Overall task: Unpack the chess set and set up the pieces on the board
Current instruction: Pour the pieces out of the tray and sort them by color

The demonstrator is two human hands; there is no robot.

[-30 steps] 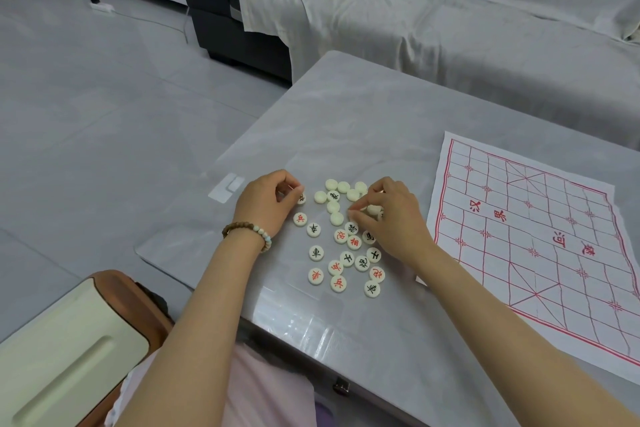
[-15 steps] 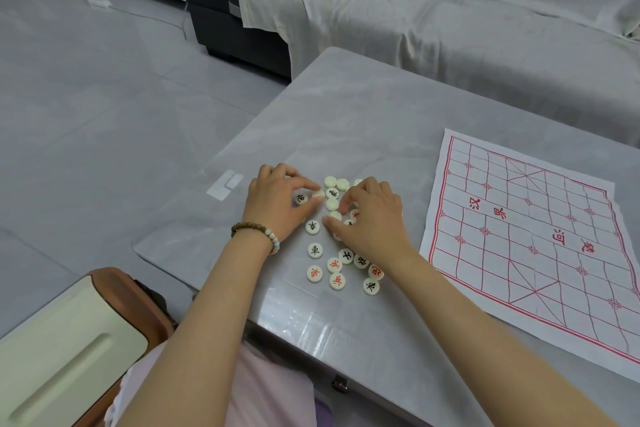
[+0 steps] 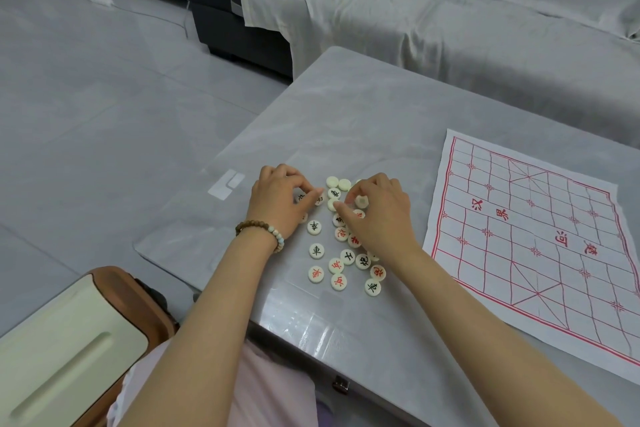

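Judging by the bare board spread toward the table's right edge, setup has not begun: the unpacked pieces lie heaped near its near-left corner, where the left hand and right hand each pinch one with curled fingers.

Left hand and right hand cover some pieces; board cropped at right.

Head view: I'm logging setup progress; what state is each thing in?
Paper xiangqi board: unfolded flat, no pieces on it.
Xiangqi pieces: loose cluster on table, some face-up, some blank-side up.
Left hand: fingertips pinching a piece.
Right hand: fingers curled around a piece.
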